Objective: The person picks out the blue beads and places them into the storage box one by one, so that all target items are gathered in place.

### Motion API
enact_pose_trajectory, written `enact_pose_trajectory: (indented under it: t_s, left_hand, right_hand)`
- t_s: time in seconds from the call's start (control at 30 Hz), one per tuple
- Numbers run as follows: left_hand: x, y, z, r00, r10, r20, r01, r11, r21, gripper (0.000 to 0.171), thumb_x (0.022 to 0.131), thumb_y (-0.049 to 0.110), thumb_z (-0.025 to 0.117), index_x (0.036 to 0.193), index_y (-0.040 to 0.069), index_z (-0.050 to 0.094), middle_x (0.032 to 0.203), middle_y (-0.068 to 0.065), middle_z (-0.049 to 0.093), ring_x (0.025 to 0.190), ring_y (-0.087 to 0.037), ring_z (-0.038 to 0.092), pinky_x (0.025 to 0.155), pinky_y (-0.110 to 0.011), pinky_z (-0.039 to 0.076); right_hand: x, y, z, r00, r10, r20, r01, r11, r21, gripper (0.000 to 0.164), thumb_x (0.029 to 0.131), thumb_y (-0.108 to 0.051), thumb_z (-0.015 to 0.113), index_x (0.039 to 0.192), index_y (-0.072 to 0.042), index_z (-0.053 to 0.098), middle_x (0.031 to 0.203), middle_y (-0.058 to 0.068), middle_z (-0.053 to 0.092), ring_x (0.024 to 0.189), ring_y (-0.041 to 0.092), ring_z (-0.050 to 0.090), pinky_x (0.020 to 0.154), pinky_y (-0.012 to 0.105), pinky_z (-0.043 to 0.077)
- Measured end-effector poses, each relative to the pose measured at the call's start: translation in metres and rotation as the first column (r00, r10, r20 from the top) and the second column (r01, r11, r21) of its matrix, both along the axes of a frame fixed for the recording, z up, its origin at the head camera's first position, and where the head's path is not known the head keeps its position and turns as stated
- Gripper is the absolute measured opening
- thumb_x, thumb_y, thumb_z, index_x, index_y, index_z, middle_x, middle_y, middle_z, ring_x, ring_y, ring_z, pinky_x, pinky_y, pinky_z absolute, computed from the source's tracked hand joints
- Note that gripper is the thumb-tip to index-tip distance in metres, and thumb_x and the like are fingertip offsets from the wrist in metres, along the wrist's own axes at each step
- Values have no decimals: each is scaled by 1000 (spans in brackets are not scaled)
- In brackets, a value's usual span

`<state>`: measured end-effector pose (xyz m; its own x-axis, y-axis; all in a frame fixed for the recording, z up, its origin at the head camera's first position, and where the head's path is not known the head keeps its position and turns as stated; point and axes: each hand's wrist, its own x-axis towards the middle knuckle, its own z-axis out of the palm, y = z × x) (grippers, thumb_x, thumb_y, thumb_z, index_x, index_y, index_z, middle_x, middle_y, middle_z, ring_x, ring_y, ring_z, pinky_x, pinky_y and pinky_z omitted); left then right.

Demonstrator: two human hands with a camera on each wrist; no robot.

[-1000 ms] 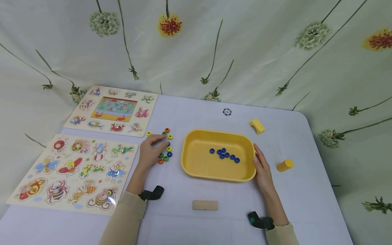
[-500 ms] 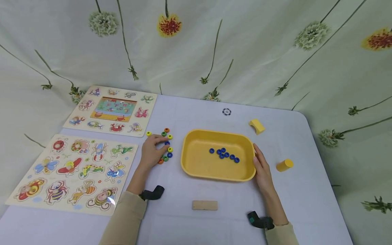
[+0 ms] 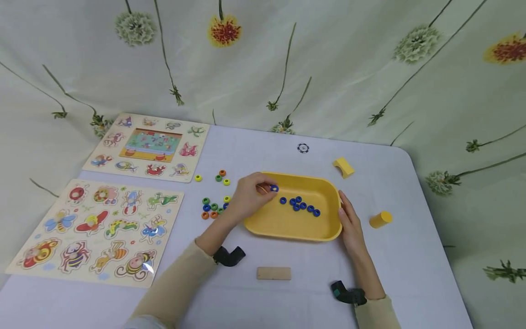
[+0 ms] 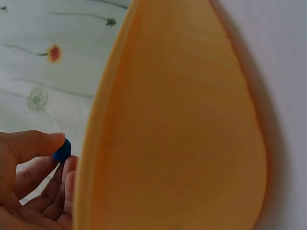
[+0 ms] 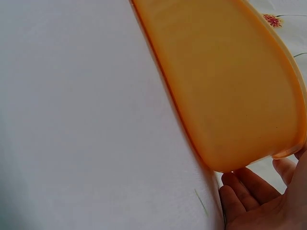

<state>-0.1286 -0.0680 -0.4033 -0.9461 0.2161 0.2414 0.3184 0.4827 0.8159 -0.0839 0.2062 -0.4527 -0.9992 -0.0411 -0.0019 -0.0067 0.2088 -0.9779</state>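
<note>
A blue bead (image 3: 274, 188) is pinched between the thumb and fingertips of my left hand (image 3: 250, 196), above the left part of a yellow tray (image 3: 275, 228). In the left wrist view the bead (image 4: 62, 151) shows at the thumb tip, beyond the tray wall (image 4: 182, 120). Several blue beads (image 3: 303, 205) lie on the tray floor, right of this hand. My right hand (image 3: 351, 224) holds the tray's right end, thumb at the rim and fingers along the outer wall. In the right wrist view its fingers (image 5: 244, 191) sit below the tray.
Left of the tray lie several loose beads (image 3: 214, 206), green, orange, yellow and blue. Two picture puzzle boards (image 3: 176, 237) fill the left side. A wooden plank (image 3: 273, 273) lies in front; a yellow arch block (image 3: 344, 167), yellow cylinder (image 3: 380, 220) and round chip (image 3: 303, 148) lie beyond or right.
My left hand has moved right from the loose beads to over the tray, carrying a blue bead. The right hand stays at the tray's right end.
</note>
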Motion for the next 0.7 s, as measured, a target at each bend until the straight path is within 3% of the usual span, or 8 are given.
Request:
enact_pose_trajectory:
  t_s: [0.13,0.27,0.5,0.7]
  left_hand:
    - [-10,26,-14,990,-100,99,113,984,-140,15,74,12,69,89,9,69,81,1,60,69,-6,55,61,-17,46]
    - [-19,39,-26,976,-131,172,173,951,-255,14,74,9,66,87,9,69,76,2,60,67,-8,52,62,-19,43]
    - [-23,48,-33,975,-151,163,200,915,-350,17,72,2,64,86,7,70,80,0,64,72,-11,54,67,-22,44]
    - [-20,49,-35,984,-131,125,170,906,-389,19,73,6,65,91,8,69,85,-1,63,77,-11,53,72,-24,44]
  right_hand:
    - [-1,0,0,1000,0,-12,0,1000,-5,44,97,-18,31,140,-19,25,144,2,28,128,21,30,91,6,31]
    - [0,0,0,1000,-4,-4,4,1000,-5,44,97,-18,31,140,-19,26,144,2,27,128,20,29,90,5,30]
    - [0,0,2,1000,-2,5,2,1000,6,44,97,-18,31,140,-19,25,145,1,26,130,21,27,90,4,29]
    - [0,0,2,1000,-2,20,2,1000,3,44,97,-18,31,141,-20,25,145,2,26,129,21,28,91,6,31]
